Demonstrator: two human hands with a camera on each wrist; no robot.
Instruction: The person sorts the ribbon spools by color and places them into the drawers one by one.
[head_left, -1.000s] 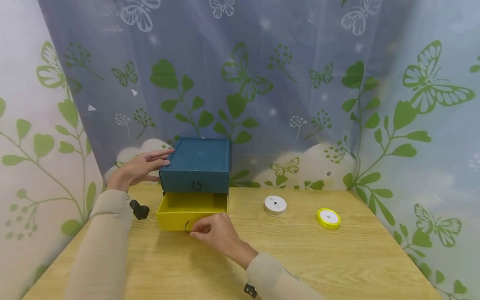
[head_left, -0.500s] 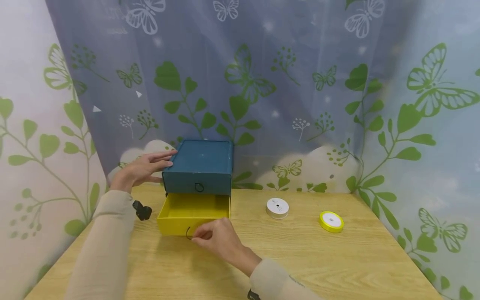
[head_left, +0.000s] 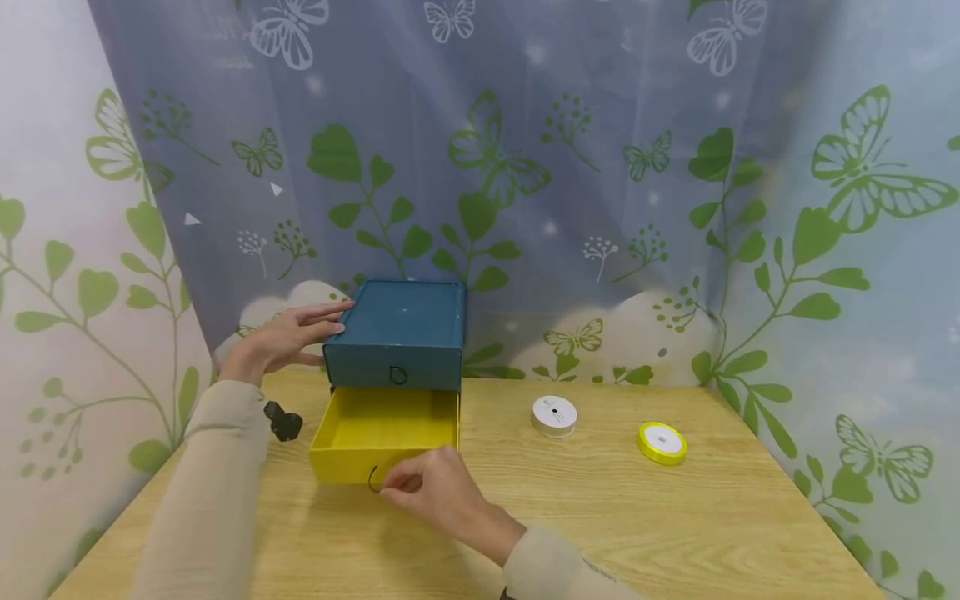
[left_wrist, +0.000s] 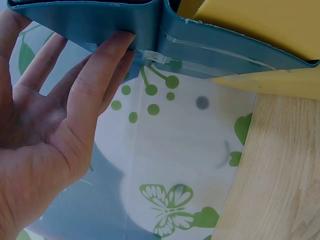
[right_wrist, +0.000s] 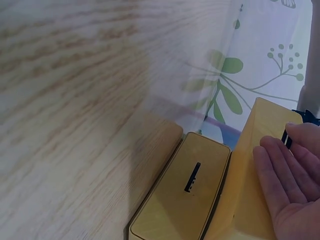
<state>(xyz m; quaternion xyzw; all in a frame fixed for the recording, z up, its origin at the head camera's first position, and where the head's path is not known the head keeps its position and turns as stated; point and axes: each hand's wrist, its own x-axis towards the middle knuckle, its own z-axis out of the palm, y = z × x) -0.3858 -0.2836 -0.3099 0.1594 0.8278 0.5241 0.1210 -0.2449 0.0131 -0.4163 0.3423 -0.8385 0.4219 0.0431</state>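
Observation:
A blue drawer box stands on the table, with a yellow drawer pulled out from beneath its blue upper front. Thumb and fingertips of my right hand pinch the black loop pull on that drawer's front. The visible inside of the drawer is bare. My left hand steadies the box's left side, its fingers nearly straight and fingertips at the top edge. Another yellow front with a black pull lies alongside the open drawer in the right wrist view.
Right of the box are a white ribbon spool and a yellow ribbon spool. A small black object shows by the left sleeve. Patterned cloth rises behind the wooden table.
The yellow drawer has slid further out toward me, with my right hand moving along on its pull. My left hand has stayed against the box.

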